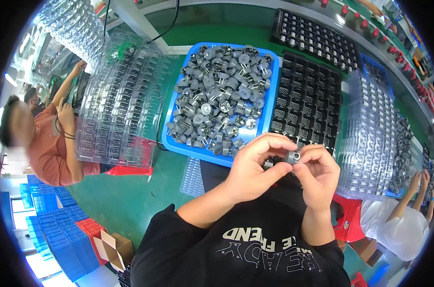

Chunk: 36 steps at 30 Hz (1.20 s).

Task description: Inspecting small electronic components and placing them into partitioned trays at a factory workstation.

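Close in front of me, both hands meet at one small round grey component with metal pins (292, 156). My left hand (255, 167) pinches it between thumb and fingers. My right hand (318, 176) is closed on its other side, fingertips by the thin pins. Just beyond my left hand lies a blue tray (171, 138) heaped with many similar grey round components (217, 91), their pins pointing every way. A black compartment tray (308, 95) lies beyond my hands, its near end partly hidden by them.
Stacked clear plastic trays stand at left (121, 105) and right (370, 138). Farther back is a black tray with pale parts (317, 40). A co-worker in an orange shirt (52, 148) is at left, another in white (398, 227) at right. Blue crates (64, 239) stand lower left.
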Tool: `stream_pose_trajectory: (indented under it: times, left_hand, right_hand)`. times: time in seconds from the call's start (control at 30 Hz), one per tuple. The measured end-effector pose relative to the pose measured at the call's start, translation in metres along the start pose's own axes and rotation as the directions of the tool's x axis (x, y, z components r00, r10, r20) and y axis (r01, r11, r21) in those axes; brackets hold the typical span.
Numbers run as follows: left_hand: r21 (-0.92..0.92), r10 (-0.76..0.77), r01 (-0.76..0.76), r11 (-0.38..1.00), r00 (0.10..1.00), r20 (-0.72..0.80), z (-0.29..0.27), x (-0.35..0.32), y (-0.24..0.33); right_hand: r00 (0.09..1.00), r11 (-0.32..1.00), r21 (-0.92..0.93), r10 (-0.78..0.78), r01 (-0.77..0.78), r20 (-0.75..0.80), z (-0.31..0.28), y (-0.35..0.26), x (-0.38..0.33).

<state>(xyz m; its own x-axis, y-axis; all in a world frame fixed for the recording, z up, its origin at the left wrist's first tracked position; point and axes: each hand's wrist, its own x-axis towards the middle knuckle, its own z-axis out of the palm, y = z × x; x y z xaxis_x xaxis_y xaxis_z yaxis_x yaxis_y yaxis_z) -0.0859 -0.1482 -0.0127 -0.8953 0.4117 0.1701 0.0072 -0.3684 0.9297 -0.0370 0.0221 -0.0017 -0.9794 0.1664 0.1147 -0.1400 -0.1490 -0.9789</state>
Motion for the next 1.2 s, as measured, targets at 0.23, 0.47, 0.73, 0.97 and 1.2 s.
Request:
stream_pose_trajectory:
  times: [0.23, 0.47, 0.73, 0.97, 1.2]
  left_hand:
    - [0.983, 0.315, 0.174, 0.059, 0.931, -0.184, -0.092, 0.010, 0.025]
    - [0.985, 0.307, 0.166, -0.055, 0.941, -0.141, -0.094, 0.023, 0.013]
    - [0.993, 0.339, 0.084, 0.077, 0.935, -0.105, -0.108, 0.025, 0.009]
    - [0.925, 0.430, 0.198, 0.324, 0.840, -0.331, -0.109, 0.023, -0.001]
    - [0.923, 0.412, 0.120, 0.365, 0.869, -0.276, -0.102, 0.032, -0.002]
  right_hand:
    - [0.978, 0.729, -0.652, -0.140, 0.207, 0.155, -0.005, 0.012, 0.014]
    - [0.933, 0.431, -0.828, -0.164, 0.360, 0.320, 0.017, 0.023, 0.020]
    - [0.917, 0.421, -0.820, -0.268, 0.388, 0.296, 0.011, 0.045, 0.016]
    - [0.916, 0.462, -0.887, -0.360, 0.011, -0.176, -0.114, -0.050, 0.000]
    - [0.748, 0.351, -0.793, -0.289, -0.497, -0.597, -0.250, -0.040, -0.035]
